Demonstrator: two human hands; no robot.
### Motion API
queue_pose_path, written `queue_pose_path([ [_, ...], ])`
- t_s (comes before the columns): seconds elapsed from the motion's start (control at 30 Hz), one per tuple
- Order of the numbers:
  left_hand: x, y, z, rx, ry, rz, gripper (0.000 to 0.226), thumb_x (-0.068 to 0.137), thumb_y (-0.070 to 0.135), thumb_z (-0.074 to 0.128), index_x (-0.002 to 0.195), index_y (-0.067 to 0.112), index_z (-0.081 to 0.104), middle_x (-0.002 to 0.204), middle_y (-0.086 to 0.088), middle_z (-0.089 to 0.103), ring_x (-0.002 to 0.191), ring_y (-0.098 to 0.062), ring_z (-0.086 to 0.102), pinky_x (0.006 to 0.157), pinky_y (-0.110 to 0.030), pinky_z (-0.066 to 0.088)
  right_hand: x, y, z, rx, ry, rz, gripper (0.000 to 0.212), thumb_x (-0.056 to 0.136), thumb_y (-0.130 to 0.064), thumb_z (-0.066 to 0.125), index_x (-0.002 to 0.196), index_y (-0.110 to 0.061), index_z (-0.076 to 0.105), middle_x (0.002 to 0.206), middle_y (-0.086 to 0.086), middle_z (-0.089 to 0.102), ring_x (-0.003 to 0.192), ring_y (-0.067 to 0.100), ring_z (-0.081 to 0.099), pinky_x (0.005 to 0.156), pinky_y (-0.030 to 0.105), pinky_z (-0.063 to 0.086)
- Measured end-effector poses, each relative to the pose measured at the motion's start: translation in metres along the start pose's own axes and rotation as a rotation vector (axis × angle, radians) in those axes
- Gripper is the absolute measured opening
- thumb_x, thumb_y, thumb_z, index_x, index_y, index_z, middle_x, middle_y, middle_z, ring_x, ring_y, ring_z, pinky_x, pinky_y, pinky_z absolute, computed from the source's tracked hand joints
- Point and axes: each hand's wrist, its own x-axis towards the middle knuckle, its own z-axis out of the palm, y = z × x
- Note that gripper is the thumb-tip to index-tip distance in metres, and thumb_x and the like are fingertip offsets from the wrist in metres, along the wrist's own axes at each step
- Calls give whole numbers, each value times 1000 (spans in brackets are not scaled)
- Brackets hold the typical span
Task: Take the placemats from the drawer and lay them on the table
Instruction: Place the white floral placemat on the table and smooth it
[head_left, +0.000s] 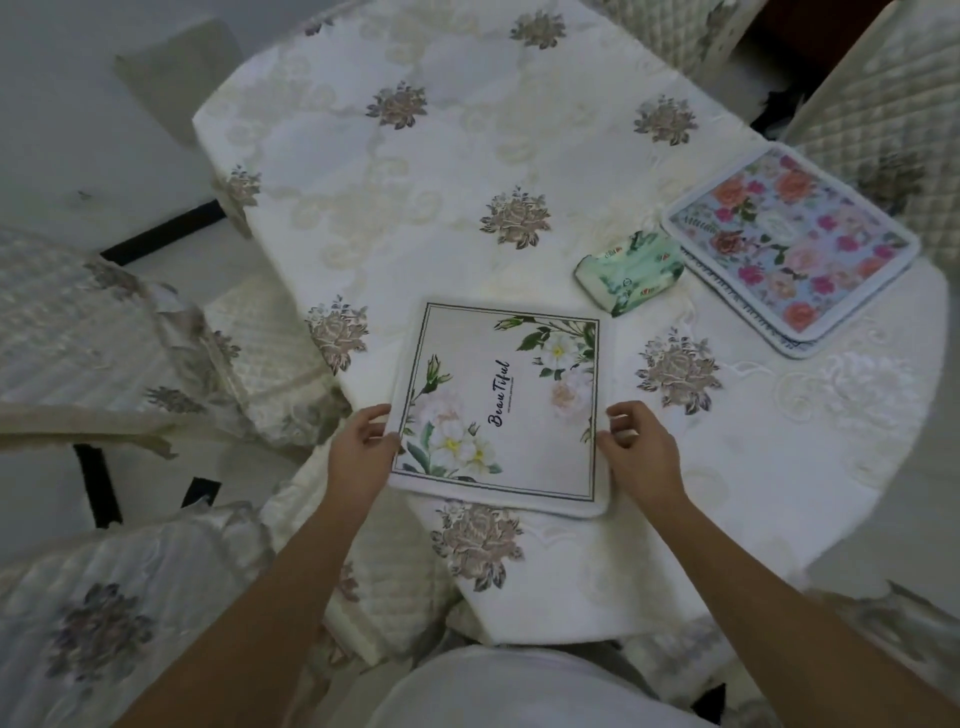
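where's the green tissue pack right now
In the head view, the green tissue pack lies on the table's right side, between the white flower placemat and the pink floral placemat, touching the latter's near-left edge.

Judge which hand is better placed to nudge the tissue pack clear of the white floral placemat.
Right. The right hand sits at the white floral placemat's right edge, the side where the tissue pack lies; the left hand would have to cross the mat.

Home dining area. Embroidered floral tablecloth (467, 171) covers the table mid-frame, with quilted chair covers (119, 332) at left and upper right. Tissue pack (628, 270) and floral placemats (789, 249) sit right of centre.
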Motion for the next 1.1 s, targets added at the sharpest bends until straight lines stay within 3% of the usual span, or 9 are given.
queue_pose_path([
  [0.13,35,17,-3,-152,72,-86,27,89,6,70,112,19,67,93,3,68,78,-7,66,62,-14,50,-13,0,-3,-146,-59,-31,11,87,-27,69,93,-34,64,79,-15,67,70,-3,62,62,16,44],
  [0.3,19,-10,-2,-158,177,-147,27,86,5,74,111,9,63,93,-6,63,85,-21,63,80,-35,55,8,-25,-3,-221,-32,-140,4,87,-28,67,90,-30,66,77,-13,66,69,1,61,61,21,46],
  [0.43,1,-28,0,-262,185,-207,27,87,7,74,111,10,62,89,-5,68,71,-15,64,65,-34,56,47,-52,9,-184,-60,-208,13,87,-26,68,100,-25,68,90,-10,67,76,7,62,70,27,52],
  [0.57,-12,-38,7,-288,198,-211,17,87,6,74,99,15,64,88,-6,72,74,-14,69,57,-24,57,92,-75,23,-230,-85,-295,20,87,-24,65,107,-23,67,102,-7,67,90,12,61,80,32,52],
  [0.73,-25,-32,18,-355,162,-255,13,89,4,71,101,6,68,91,-10,76,78,-20,75,59,-27,59,135,-89,37,-327,-98,-382,30,88,-22,66,117,-17,65,112,3,63,105,21,57,89,37,50],
  [0.87,-42,-25,34,-406,88,-247,22,88,-1,70,106,12,67,93,-8,76,82,-19,74,65,-28,60,154,-90,40,-411,-94,-405,34,86,-21,68,119,-13,64,113,9,61,107,26,54,90,39,48],
  [1.0,-45,-17,43,-354,103,-208,39,87,-9,66,101,26,61,95,-6,71,80,-15,73,66,-30,61,163,-88,38,-419,-115,-378,32,84,-19,69,116,-14,64,106,6,62,98,24,57,80,36,50],
  [1.1,-32,-11,31,-293,129,-181,37,87,-7,66,102,26,63,93,-5,72,78,-13,73,68,-34,62,162,-86,27,-331,-136,-286,24,84,-17,69,107,-17,65,91,-3,63,81,17,59,75,33,52],
])
